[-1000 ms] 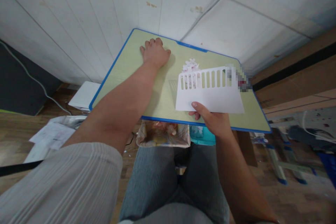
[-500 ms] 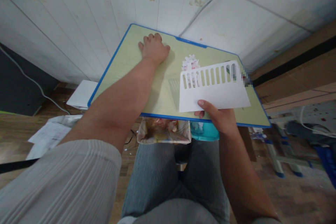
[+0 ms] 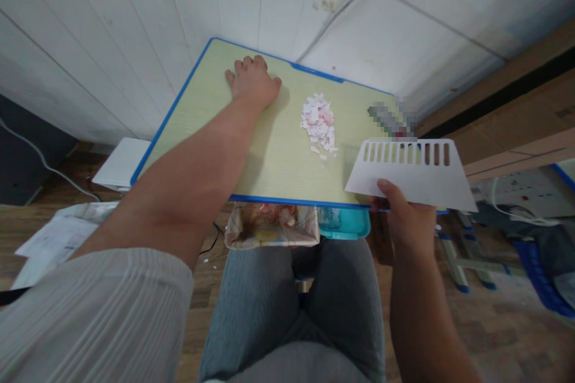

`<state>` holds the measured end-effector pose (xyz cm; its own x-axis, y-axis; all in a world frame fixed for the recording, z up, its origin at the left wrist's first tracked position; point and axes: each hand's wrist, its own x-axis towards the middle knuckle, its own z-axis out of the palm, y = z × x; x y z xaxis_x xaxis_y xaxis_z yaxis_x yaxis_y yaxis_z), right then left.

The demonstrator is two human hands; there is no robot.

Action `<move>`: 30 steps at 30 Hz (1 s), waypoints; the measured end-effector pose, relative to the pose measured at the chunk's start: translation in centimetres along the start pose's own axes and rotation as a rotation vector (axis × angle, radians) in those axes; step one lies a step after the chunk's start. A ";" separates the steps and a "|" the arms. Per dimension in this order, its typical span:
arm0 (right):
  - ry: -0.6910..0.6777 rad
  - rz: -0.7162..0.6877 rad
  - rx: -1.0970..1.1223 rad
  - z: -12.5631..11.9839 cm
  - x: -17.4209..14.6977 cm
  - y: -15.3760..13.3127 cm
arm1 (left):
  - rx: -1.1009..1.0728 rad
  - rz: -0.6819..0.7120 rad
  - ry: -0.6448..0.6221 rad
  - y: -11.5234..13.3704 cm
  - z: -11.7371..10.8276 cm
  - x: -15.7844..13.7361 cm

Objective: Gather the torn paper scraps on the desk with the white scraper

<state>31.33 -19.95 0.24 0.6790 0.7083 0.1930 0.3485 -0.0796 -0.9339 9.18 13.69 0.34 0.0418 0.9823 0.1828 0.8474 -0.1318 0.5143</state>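
Observation:
My left hand [image 3: 254, 81] rests on the far left part of the pale yellow tabletop [image 3: 269, 161], palm down, fingers bent a little and apart, holding nothing. Between thumb and fingers of my right hand [image 3: 406, 209] is a white sheet with a row of slots cut along its far edge, perhaps card or thin plastic [image 3: 413, 179]. The slotted sheet is tilted above the near right corner. A heap of small torn paper scraps [image 3: 318, 119], white with some pink, lies mid-table between my hands.
A blurred-out object [image 3: 389, 119] lies at the table's far right. Under the near edge hang a cloth-lined basket [image 3: 272, 239] and a turquoise tray [image 3: 345, 230]. A white panelled wall [image 3: 224, 0] stands behind; cardboard boxes [image 3: 516, 114] are on the right.
My right hand has carried the slotted sheet right and nearer to me, uncovering the whole paper heap. My left hand has kept its place on the table; the view has shifted slightly.

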 end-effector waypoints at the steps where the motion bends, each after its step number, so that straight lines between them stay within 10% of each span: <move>1: -0.003 0.016 -0.003 0.0 -0.1 0.1 | 0.006 -0.002 0.007 -0.1 0.1 0.1; 15: -0.259 -0.056 -0.121 1.9 -1.9 -0.8 | 0.006 -0.011 0.001 -0.2 0.3 0.4; 30: -0.137 -0.022 -0.063 3.2 -3.1 -0.9 | -0.087 -0.050 -0.101 0.4 -0.5 -0.3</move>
<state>26.85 -19.80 -0.53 0.5776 0.7992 0.1666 0.4054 -0.1036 -0.9083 9.24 13.26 0.93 0.0574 0.9958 0.0720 0.8009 -0.0890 0.5921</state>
